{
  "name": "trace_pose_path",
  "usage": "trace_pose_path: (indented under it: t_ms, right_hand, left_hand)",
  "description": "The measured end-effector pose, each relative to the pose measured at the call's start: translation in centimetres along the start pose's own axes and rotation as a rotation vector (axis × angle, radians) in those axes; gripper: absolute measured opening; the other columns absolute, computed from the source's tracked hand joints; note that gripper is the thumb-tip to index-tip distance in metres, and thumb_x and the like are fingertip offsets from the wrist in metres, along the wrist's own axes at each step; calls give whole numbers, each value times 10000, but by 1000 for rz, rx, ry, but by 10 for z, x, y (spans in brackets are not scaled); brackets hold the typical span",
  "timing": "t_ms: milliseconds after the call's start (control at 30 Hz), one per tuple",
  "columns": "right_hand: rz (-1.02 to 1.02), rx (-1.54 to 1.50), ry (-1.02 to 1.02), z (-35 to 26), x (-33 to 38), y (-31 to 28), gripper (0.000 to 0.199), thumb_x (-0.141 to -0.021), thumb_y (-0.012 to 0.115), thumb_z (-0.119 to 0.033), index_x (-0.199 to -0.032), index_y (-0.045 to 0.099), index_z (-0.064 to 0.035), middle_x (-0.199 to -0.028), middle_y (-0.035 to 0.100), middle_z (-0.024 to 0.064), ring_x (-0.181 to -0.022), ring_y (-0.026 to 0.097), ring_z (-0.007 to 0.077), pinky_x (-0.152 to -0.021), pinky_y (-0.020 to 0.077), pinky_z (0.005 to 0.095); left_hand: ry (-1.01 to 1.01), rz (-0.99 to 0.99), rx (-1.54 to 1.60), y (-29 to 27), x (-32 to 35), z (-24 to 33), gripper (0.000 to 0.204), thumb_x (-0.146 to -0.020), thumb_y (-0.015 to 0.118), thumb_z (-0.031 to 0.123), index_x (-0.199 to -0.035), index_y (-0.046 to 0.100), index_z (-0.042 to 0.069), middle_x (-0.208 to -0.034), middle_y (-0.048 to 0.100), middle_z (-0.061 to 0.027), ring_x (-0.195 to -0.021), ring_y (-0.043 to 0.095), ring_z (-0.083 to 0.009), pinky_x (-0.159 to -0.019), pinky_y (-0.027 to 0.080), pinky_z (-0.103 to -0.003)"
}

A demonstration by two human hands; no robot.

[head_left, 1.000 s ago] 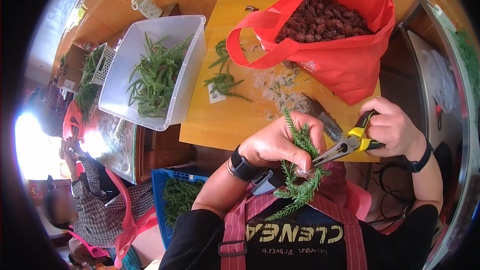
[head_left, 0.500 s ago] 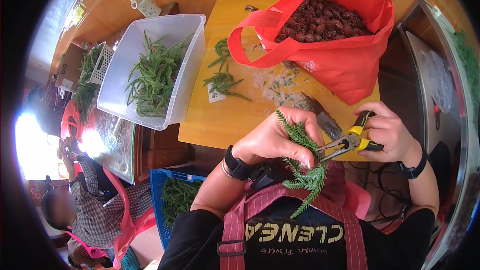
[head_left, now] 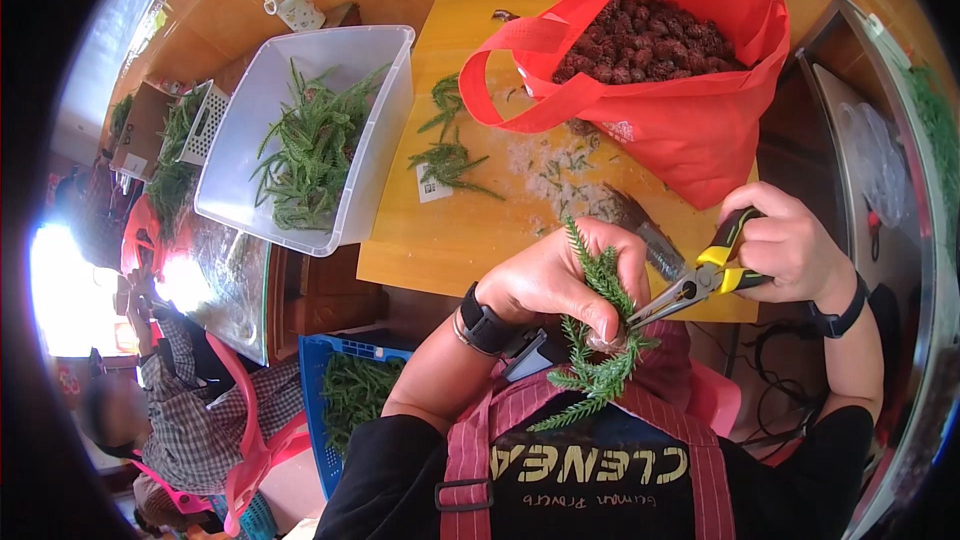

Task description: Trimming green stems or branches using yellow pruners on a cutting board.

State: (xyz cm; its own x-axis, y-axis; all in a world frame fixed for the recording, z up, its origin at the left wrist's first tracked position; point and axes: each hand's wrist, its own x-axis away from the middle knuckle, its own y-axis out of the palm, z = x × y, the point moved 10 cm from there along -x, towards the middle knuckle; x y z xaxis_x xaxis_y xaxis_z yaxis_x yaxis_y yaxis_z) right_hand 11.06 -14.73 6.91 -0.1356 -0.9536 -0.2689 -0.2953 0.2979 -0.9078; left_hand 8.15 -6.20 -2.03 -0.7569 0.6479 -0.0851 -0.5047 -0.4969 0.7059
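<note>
Green artificial-looking fir sprigs (head_left: 598,375) are pinched between the thumb and fingers of my left hand (head_left: 572,282), in front of my chest. My right hand (head_left: 785,248) is closed around the black and yellow handles of long-nose pliers (head_left: 712,272). The slim jaws of the pliers reach the sprigs just beside my left thumb. Whether the tips grip a stem there is too small to tell. Below the hands lies the pink striped apron (head_left: 660,405) that I wear.
A red bag (head_left: 680,130) of dark pine cones (head_left: 645,40) stands on the yellow table (head_left: 400,260), with loose sprigs and scraps nearby. Left of it is a clear bin (head_left: 235,155) of greenery. A blue basket (head_left: 318,390) holds more. Another person (head_left: 200,420) sits at far left.
The pliers have become steeper, my right hand rising slightly. The sprigs in my left hand have turned, their lower end swinging left.
</note>
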Motion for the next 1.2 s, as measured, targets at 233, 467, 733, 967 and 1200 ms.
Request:
trace_pose_path:
  t_ms: [233,467,733,967,1200]
  right_hand:
    - [18,49,5,-1,7,1,238,-550,724,-88,-557,493,-32,-608,500,74,-709,574,288,-541,455,339]
    - [70,39,111,-2,22,7,273,-597,723,-162,-552,498,-14,-563,490,102,-677,576,310,-533,466,360]
    - [167,-141,262,6,25,10,262,-615,708,-196,-602,536,1,-636,538,121,-814,589,353,-666,484,393]
    - [217,-145,296,16,31,3,270,-643,678,-236,-626,553,3,-673,561,122,-895,585,362,-716,478,406]
    - [188,-162,308,14,24,2,274,-637,688,-234,-625,550,2,-632,549,118,-823,598,350,-664,479,386]
  left_hand:
    - [58,-10,1,-1,-3,5,371,-563,848,157,-723,559,-10,-705,605,-132,-670,575,-214,-601,435,-316]
    - [323,197,-489,-7,10,47,309,-581,822,61,-725,557,-5,-726,612,-135,-700,589,-214,-623,458,-321]
    - [553,279,-716,5,20,68,280,-611,805,80,-734,563,8,-751,630,-136,-718,608,-219,-648,478,-315]
    - [530,289,-783,5,20,70,274,-626,793,72,-793,594,-15,-767,632,-127,-738,612,-223,-679,482,-320]
    - [531,311,-857,5,19,73,256,-632,794,94,-780,612,-10,-767,632,-117,-748,611,-213,-689,474,-313]
